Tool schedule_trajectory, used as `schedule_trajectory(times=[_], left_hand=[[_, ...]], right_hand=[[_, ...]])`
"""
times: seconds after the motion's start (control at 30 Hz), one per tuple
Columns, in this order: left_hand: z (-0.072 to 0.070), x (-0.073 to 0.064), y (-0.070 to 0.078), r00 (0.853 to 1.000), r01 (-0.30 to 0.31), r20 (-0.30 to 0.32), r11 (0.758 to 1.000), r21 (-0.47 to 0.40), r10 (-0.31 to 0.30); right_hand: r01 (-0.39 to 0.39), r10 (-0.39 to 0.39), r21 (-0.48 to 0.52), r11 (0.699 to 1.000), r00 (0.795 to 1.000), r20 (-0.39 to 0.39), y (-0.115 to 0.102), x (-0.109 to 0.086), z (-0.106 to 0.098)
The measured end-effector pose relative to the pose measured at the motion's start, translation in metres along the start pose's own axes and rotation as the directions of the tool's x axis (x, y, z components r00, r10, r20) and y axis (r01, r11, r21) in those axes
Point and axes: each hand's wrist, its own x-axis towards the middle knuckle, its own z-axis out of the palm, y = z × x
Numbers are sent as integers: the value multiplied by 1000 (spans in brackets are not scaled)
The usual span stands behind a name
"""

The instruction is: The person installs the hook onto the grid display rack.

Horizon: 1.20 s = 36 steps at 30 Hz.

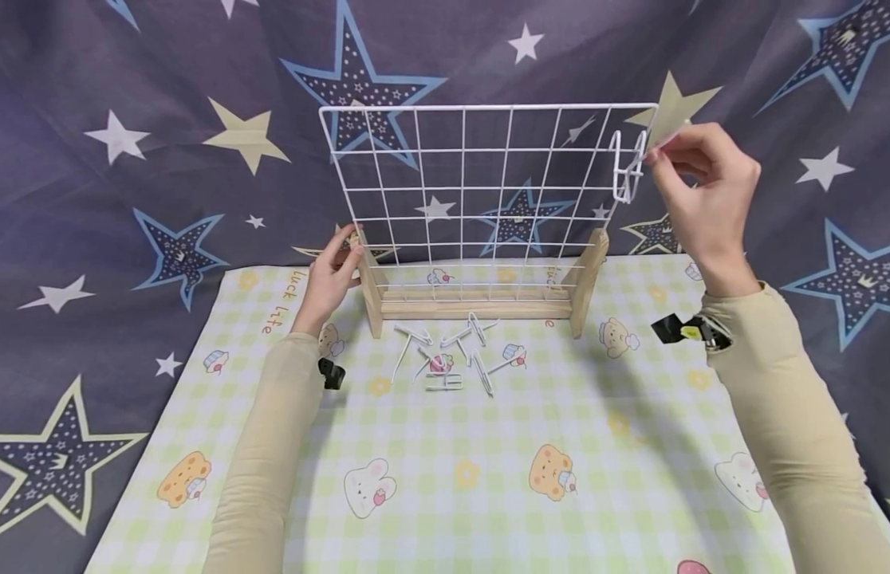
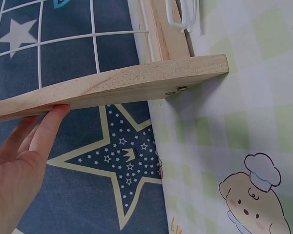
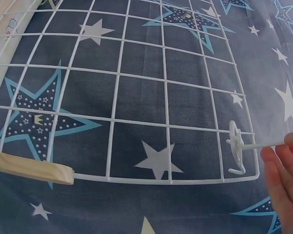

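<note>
A white wire grid [image 1: 488,189] stands upright in a wooden stand [image 1: 474,309]. My left hand [image 1: 328,281] grips the stand's left post near its top; in the left wrist view its fingers [image 2: 48,129] lie against the post [image 2: 112,84]. At the grid's upper right corner, my right hand [image 1: 714,179] pinches the rod of a white wire hook [image 1: 627,169] between thumb and fingers. In the right wrist view the hook's back frame [image 3: 237,146] lies at the corner wires and its rod points outward. I cannot tell whether it is hooked on.
Several loose white hooks [image 1: 481,371] lie in a pile on the checked tablecloth [image 1: 445,518], in front of the stand. A dark star-patterned cloth [image 1: 179,72] hangs right behind the grid. Small black devices [image 1: 332,373] sit at both wrists.
</note>
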Motion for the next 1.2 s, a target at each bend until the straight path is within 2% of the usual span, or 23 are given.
schedule_trajectory(times=[0.17, 0.33, 0.5, 0.7, 0.9, 1.0, 1.2], left_hand=[[-1, 0, -1, 1000, -7, 2, 1000, 8, 7], [0, -1, -2, 1000, 0, 8, 1000, 10, 0], [0, -1, -2, 1000, 5, 9, 1000, 5, -5], [-2, 1, -3, 1000, 5, 11, 1000, 1, -5], [-3, 1, -2, 1000, 1, 11, 1000, -5, -1], [-2, 1, -2, 1000, 2, 11, 1000, -3, -2], [-2, 0, -1, 1000, 5, 10, 1000, -12, -5]], right_hand=[[8, -8, -1, 1000, 1000, 3, -3, 6, 5], [36, -36, -5, 999, 998, 48, 5, 4, 8], [51, -48, -31, 998, 996, 74, 12, -6, 6], [34, -33, -2, 999, 996, 87, 14, -19, 6], [-7, 9, -20, 1000, 994, 109, 0, -34, 9], [-4, 8, -33, 999, 992, 128, -4, -40, 8], [-10, 17, -45, 999, 987, 159, 19, -47, 5]])
